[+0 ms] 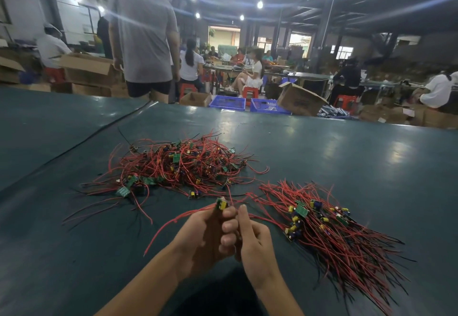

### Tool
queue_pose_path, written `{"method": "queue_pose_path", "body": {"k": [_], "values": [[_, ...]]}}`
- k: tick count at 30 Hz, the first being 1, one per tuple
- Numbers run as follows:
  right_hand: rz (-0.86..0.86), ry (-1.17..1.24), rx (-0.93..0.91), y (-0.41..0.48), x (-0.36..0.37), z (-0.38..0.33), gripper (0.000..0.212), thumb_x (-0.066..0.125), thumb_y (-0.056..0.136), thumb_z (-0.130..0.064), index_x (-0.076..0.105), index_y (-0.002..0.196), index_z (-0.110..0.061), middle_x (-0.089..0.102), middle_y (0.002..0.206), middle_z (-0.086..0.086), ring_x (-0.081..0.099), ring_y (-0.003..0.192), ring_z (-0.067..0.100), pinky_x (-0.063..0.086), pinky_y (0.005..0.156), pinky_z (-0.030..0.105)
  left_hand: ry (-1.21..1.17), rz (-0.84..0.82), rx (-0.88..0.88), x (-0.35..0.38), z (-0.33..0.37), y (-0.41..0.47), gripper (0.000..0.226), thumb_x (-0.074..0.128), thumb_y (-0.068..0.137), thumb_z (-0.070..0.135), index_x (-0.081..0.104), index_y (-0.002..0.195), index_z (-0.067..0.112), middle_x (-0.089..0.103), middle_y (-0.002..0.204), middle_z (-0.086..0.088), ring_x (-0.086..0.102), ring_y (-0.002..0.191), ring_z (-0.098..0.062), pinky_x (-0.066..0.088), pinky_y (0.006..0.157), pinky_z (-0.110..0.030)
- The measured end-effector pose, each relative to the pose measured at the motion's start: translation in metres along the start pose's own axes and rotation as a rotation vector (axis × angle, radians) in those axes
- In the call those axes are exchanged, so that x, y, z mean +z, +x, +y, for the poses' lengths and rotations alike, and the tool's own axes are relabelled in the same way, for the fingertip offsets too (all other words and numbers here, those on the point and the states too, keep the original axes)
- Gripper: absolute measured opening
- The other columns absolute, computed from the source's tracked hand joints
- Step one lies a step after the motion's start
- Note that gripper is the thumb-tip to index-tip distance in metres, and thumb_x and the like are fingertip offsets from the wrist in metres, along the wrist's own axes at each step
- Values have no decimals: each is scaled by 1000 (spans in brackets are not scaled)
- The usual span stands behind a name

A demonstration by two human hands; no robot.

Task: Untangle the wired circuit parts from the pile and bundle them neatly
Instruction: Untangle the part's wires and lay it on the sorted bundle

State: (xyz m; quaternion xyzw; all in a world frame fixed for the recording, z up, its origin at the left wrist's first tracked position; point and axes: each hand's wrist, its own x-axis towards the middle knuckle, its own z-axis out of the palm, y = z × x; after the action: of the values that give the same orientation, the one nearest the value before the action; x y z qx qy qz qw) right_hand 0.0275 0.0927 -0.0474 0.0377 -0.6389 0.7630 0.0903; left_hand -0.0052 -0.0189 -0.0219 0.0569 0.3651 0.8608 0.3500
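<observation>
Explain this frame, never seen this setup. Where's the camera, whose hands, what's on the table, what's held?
No robot here: one camera worn on a person's head looks forward and down at their own bare hands. The left hand grips a small green circuit part with red wires trailing. The right hand sits against the left, forefinger raised by the wires; whether it pinches one I cannot tell. On the dark green table lie a tangled pile further off and, to the right, a straightened bundle with wires running one way.

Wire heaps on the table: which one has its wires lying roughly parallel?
The right heap, beside the right hand, wires fanned one way; the farther left pile is a tangle.
</observation>
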Motion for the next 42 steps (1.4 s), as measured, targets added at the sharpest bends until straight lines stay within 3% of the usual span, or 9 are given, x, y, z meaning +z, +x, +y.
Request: {"method": "queue_pose_path", "body": {"k": [5,8,13,19,22,24,28,35,42], "values": [[80,16,65,0,-2,-5,37,55,88,-43,76,67,-19,62,57,-1,58,50,11,50,49,27,-32,-16,-109,4,-6,2,39,38,86,27,53,52,14,45,47,-1,42,36,-13,37,38,-21],[171,87,79,2,-2,-6,34,60,92,-26,76,64,-15,60,54,1,55,44,10,47,40,23,88,19,-107,4,-7,2,40,41,85,33,56,53,15,47,49,0,42,38,-12,36,40,-21],[332,9,47,6,-5,-3,34,64,93,-25,72,61,-13,52,48,2,45,39,11,41,39,22,368,273,27,-2,-22,8,59,36,97,37,71,55,14,62,59,-7,53,45,-14,43,45,-21],[406,-23,65,8,-8,-3,34,63,94,-26,78,64,-22,74,69,8,72,69,24,60,62,32,599,252,134,-5,-22,7,21,43,91,7,62,99,10,72,78,-12,63,55,-17,50,51,-26],[417,-21,73,7,-8,-7,33,63,94,-25,78,65,-21,74,69,8,72,70,27,61,61,35,650,202,211,-3,-19,5,8,61,87,26,68,90,22,72,80,-12,61,54,-18,49,52,-26],[418,-54,64,5,-8,-8,33,63,94,-27,78,65,-22,72,69,12,70,75,33,61,72,45,726,262,301,-3,-17,5,27,71,79,51,72,77,24,72,76,-11,62,53,-17,48,52,-25],[400,-131,15,2,-4,-9,32,63,93,-30,76,69,-13,64,77,28,61,74,45,54,75,54,783,332,435,-5,-17,8,39,62,73,56,74,68,20,72,68,-7,66,56,-13,49,54,-20],[259,-66,-31,2,-2,-6,28,61,91,-30,79,70,-24,75,71,5,72,69,14,58,62,23,707,324,383,-7,-17,9,47,68,68,57,73,70,11,70,67,-11,64,55,-18,49,54,-27],[367,13,-62,5,-3,0,28,63,93,-23,79,71,-22,73,71,5,67,67,7,54,64,18,758,294,479,-1,-18,8,35,68,73,44,65,50,17,59,50,-4,54,47,-14,45,49,-21]]}}
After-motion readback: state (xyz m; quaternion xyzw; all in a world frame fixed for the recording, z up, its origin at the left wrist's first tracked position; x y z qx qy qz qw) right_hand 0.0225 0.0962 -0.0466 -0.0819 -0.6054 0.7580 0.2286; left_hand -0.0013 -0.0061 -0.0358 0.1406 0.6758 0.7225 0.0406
